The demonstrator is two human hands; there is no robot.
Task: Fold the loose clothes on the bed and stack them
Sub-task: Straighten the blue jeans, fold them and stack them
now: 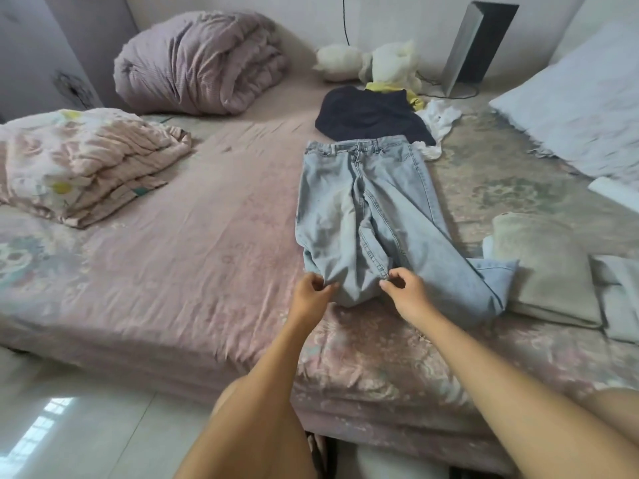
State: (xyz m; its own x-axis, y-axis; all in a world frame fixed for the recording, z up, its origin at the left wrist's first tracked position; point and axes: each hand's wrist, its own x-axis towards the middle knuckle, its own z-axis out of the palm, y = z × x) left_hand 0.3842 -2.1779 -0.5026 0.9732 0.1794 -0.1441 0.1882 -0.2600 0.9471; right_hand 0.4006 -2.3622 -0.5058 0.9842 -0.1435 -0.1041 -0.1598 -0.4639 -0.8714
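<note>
Head view, only one. Pale blue denim jeans (363, 216) lay flat on the pink floral bedsheet (173, 264), just right of centre. Waistband at 12 o'clock, touching a dark navy garment (371, 114); leg ends toward 6 o'clock. Long axis ran 12 to 6, the right leg splaying toward 4 o'clock, its hem doubled back.

Left hand (311, 288) pinched the near left edge of the left leg, fingers curled on the denim. Right hand (403, 288): thumb and forefinger closed on the inner seam, other fingers loosely curled.

Judged step: taking hold of the left leg, fold not yet made. Next move likely calls for lifting that leg across onto the right one, edges matched, splayed leg straightened first.
</note>
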